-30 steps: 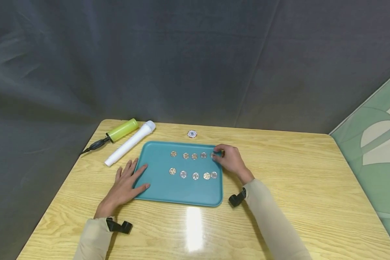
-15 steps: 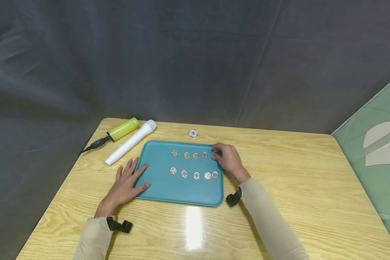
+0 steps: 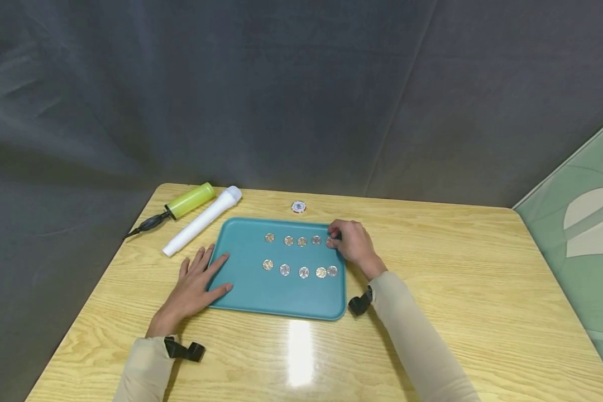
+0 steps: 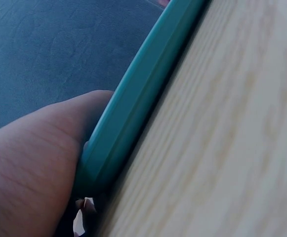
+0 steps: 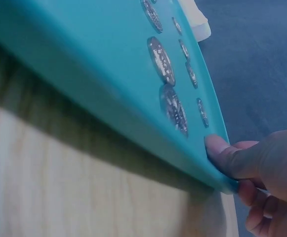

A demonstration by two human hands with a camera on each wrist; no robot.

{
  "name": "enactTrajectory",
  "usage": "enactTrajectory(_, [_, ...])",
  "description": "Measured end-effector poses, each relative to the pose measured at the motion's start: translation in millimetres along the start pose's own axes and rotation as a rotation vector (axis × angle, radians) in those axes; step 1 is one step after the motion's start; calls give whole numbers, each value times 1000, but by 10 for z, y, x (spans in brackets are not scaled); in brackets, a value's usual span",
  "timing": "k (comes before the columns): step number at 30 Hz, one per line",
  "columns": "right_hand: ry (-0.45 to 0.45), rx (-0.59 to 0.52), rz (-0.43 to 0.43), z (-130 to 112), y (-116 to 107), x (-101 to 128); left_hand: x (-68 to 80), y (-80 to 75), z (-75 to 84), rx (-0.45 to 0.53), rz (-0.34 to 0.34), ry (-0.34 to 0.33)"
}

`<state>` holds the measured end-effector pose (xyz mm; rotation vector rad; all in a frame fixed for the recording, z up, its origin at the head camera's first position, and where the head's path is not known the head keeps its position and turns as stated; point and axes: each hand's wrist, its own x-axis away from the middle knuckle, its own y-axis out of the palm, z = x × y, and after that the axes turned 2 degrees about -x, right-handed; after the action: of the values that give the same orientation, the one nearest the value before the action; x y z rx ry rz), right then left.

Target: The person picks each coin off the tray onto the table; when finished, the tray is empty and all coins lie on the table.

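With the left hand (image 3: 196,285) flat on the teal tray (image 3: 246,290), the right hand (image 3: 352,243) seems to pinch the far-right coin (image 3: 329,239); next, a clean lift.

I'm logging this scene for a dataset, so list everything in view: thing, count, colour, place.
Tray: one, teal, middle of the table.
Coins: ten, silvery, two rows of five on the tray; the far row's rightmost is partly hidden by fingers.
Poker chip: one, white and dark, beyond the tray.
White tube: one, left of the tray.
Green cylinder: one, yellow-green with a black cord, behind the tube.
Table: one, light wood.
Backdrop: grey cloth, behind.
Left hand: flat on the tray's left edge.
Right hand: fingers at the tray's far right corner coin.
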<state>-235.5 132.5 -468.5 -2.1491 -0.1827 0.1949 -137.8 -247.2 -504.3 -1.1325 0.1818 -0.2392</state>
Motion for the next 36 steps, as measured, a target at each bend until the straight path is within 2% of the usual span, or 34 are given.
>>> enactTrajectory(15, [23, -24, -103, -51, -50, -40, 6, 20, -19, 2, 13, 13])
enactTrajectory(36, [-77, -55, -25, 119, -87, 57, 1, 28, -39, 20, 2, 5])
